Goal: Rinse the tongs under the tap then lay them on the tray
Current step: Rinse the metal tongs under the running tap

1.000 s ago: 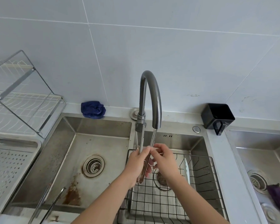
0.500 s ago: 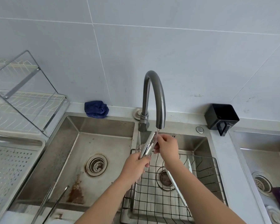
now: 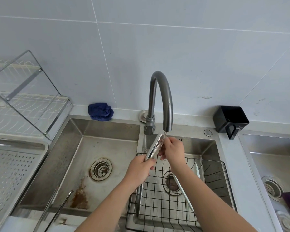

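Metal tongs (image 3: 155, 146) point up and right with their toothed tips just under the spout of the grey curved tap (image 3: 164, 97). A thin stream of water runs from the spout past the tips. My left hand (image 3: 141, 168) grips the handle end of the tongs from below. My right hand (image 3: 172, 150) has its fingers curled against the upper part of the tongs, rubbing them in the stream. The perforated steel tray (image 3: 10, 173) lies at the far left beside the left sink basin (image 3: 70, 158).
A black wire basket (image 3: 213, 186) sits in the middle basin with a white plate (image 3: 191, 178) leaning in it. Another pair of tongs (image 3: 57, 210) lies on the left basin's front edge. A blue cloth (image 3: 100, 111), a black holder (image 3: 230, 120), a dish rack (image 3: 25, 97) and a right basin (image 3: 274, 158) surround the sinks.
The tongs have tilted up from hanging downward, tips now at the spout. My right hand rose with them to the stream. The view has shifted slightly.
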The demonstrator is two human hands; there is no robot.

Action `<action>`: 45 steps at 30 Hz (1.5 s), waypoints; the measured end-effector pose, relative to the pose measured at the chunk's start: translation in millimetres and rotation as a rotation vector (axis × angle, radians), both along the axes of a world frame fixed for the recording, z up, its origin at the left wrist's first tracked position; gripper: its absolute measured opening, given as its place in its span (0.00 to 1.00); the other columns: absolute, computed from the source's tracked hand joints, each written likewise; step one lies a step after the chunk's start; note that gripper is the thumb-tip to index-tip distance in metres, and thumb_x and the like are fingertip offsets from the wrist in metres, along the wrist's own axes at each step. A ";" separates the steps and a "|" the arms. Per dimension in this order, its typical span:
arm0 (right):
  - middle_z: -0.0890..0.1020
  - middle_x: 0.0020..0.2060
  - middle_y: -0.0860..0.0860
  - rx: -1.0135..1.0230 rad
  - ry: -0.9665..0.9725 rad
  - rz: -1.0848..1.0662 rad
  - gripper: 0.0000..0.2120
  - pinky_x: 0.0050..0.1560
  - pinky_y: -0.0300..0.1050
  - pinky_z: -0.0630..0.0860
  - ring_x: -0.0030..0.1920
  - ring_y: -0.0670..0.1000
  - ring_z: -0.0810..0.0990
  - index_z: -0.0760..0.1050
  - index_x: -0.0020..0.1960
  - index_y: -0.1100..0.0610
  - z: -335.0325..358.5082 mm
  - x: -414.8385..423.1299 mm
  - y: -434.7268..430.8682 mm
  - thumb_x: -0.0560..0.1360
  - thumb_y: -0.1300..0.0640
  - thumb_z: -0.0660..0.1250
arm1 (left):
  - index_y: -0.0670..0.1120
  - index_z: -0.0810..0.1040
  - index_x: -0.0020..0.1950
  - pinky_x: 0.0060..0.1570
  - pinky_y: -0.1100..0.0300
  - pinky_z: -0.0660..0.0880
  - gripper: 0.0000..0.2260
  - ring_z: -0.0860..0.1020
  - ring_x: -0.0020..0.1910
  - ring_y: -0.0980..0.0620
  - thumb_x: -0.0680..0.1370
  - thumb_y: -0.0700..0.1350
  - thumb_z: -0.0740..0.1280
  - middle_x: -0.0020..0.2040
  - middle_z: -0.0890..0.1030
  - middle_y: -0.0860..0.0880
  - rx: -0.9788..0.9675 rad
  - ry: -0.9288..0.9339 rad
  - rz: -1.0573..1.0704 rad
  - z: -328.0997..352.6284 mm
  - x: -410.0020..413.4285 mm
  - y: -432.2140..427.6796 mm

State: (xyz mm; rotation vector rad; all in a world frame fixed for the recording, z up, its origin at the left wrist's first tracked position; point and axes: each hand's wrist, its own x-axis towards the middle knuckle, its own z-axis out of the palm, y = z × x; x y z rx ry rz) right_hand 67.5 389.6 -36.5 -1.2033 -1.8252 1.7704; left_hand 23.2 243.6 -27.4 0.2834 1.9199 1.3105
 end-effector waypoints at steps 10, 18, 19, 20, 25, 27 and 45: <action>0.86 0.31 0.52 -0.091 0.079 0.075 0.04 0.27 0.44 0.79 0.30 0.52 0.83 0.80 0.50 0.63 5.8 -1.2 -6.6 0.80 0.63 0.67 | 0.44 0.81 0.46 0.23 0.60 0.69 0.10 0.76 0.29 0.52 0.71 0.49 0.68 0.36 0.83 0.48 0.034 -0.066 0.023 6.2 -8.8 1.3; 0.87 0.35 0.53 -0.090 0.107 0.062 0.06 0.26 0.45 0.78 0.31 0.54 0.84 0.78 0.54 0.56 4.3 1.7 -9.0 0.79 0.64 0.68 | 0.43 0.80 0.43 0.26 0.59 0.68 0.05 0.75 0.30 0.51 0.73 0.44 0.67 0.37 0.82 0.46 0.016 -0.020 0.000 5.4 -8.8 -0.5; 0.86 0.34 0.55 -0.100 0.105 0.021 0.03 0.24 0.44 0.77 0.30 0.55 0.84 0.79 0.52 0.56 5.1 1.3 -7.3 0.80 0.61 0.68 | 0.42 0.79 0.42 0.26 0.59 0.68 0.05 0.75 0.30 0.51 0.74 0.42 0.66 0.37 0.82 0.46 0.010 -0.004 -0.010 4.9 -8.6 -0.6; 0.86 0.34 0.56 -0.110 0.100 -0.018 0.04 0.23 0.43 0.75 0.29 0.56 0.84 0.80 0.51 0.57 6.5 1.0 -5.8 0.81 0.58 0.67 | 0.41 0.79 0.42 0.26 0.59 0.68 0.05 0.74 0.31 0.51 0.75 0.41 0.66 0.37 0.81 0.46 0.002 0.012 -0.019 4.6 -8.0 -0.7; 0.83 0.34 0.57 -0.082 0.075 -0.005 0.10 0.24 0.44 0.75 0.29 0.54 0.83 0.82 0.49 0.56 5.5 1.6 -11.7 0.82 0.57 0.63 | 0.39 0.76 0.39 0.29 0.55 0.66 0.09 0.70 0.29 0.50 0.70 0.45 0.64 0.31 0.74 0.47 -0.066 0.114 -0.035 6.9 -5.2 -3.4; 0.84 0.32 0.52 -0.047 0.053 0.079 0.10 0.24 0.45 0.77 0.29 0.53 0.82 0.81 0.47 0.55 5.0 3.0 -14.4 0.82 0.59 0.62 | 0.41 0.75 0.38 0.33 0.53 0.67 0.10 0.71 0.29 0.49 0.68 0.48 0.63 0.30 0.74 0.48 -0.097 0.152 -0.025 4.9 -7.9 -8.1; 0.87 0.38 0.48 -0.164 0.253 0.080 0.14 0.36 0.45 0.84 0.32 0.50 0.82 0.80 0.64 0.50 3.7 7.0 -31.9 0.84 0.63 0.63 | 0.43 0.79 0.38 0.28 0.59 0.67 0.09 0.75 0.28 0.50 0.68 0.48 0.64 0.38 0.84 0.41 -0.116 0.115 -0.015 18.0 -18.2 -21.1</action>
